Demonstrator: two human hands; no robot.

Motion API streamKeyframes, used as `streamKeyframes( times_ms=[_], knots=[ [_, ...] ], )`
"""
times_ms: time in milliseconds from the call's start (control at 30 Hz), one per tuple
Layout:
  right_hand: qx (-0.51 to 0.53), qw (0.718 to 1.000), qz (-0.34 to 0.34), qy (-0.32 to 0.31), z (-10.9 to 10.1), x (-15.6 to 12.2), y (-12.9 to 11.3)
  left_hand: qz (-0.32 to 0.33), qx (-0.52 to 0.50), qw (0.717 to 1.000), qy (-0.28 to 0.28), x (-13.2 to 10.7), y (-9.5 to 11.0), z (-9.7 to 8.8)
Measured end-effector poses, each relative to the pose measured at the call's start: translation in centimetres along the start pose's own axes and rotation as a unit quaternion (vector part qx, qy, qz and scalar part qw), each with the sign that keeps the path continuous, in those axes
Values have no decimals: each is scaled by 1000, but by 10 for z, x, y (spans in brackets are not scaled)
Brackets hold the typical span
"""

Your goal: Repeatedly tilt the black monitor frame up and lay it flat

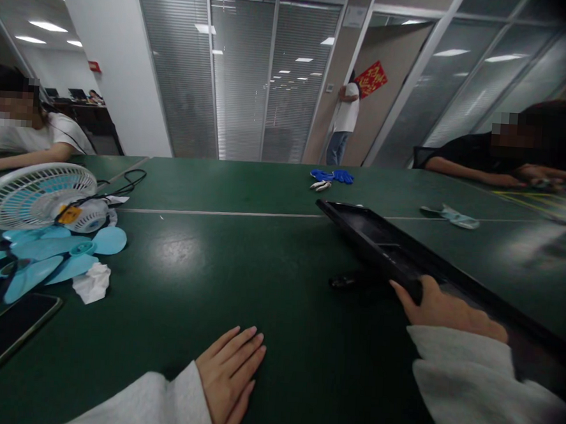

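Observation:
My left hand (232, 378) lies flat on the dark green table (200, 309), fingers stretched out and close together, with nothing in it. My right hand (454, 309) grips the near edge of a long black tray-like panel (382, 234) with a raised rim. The panel slants from the middle of the table to the right edge of view and seems tilted. Its right part is dark and blurred, so its kind is unclear. A small black object (348, 280) sticks out beneath it, left of my right hand.
At left lie a white fan housing (37, 194), light-blue fan blades (53, 255), a crumpled tissue (91, 283) and a dark phone-like slab (9, 339). Blue gloves (332, 176) and a pale packet (455, 216) lie farther back. People sit at both sides; another stands by the door.

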State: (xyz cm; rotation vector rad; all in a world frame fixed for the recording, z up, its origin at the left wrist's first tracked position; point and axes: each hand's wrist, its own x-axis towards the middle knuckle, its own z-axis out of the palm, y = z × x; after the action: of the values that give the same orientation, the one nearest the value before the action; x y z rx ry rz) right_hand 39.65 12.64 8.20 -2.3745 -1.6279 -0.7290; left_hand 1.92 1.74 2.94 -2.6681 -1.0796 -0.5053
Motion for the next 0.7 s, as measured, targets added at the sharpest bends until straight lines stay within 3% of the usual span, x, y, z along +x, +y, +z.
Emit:
streamKeyframes(
  times_ms=[100,367,567,700],
  knots=[
    [43,992,-22,-115,5,11,20,-5,-5,1000,3,0,0,1],
    [91,967,1,-238,20,24,54,-12,-28,999,-25,1,-2,1],
    [104,956,41,-272,24,35,71,-8,-15,999,-41,2,-2,1],
    [112,972,34,-203,31,32,73,-3,-10,999,-48,2,-2,0]
  ],
)
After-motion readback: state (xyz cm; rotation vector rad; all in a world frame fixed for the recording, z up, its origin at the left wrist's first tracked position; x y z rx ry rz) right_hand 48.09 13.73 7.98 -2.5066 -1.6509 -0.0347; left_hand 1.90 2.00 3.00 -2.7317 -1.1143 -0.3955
